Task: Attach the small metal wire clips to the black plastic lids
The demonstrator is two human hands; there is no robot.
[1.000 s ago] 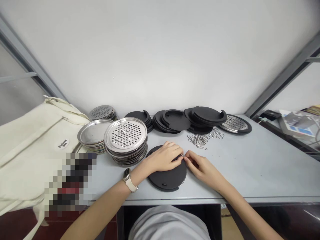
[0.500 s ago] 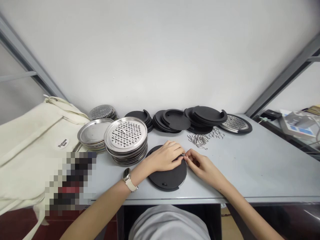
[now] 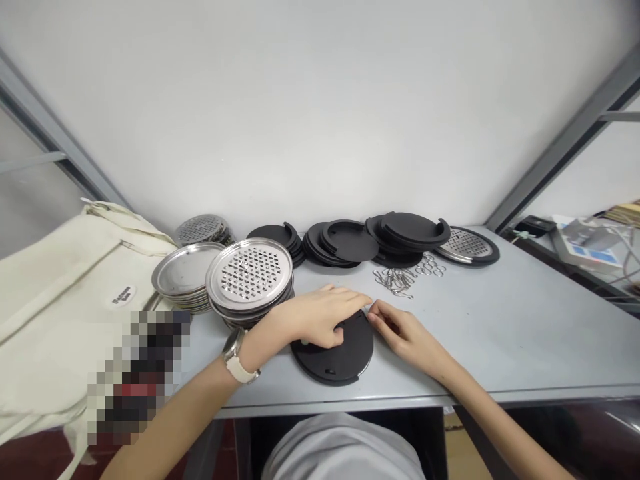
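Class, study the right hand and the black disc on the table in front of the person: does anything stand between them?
Nothing visible does: the right hand has its fingertips at the far right edge of the black disc. The left hand covers the disc's far left part; the metal clips lie beyond, out of the way.
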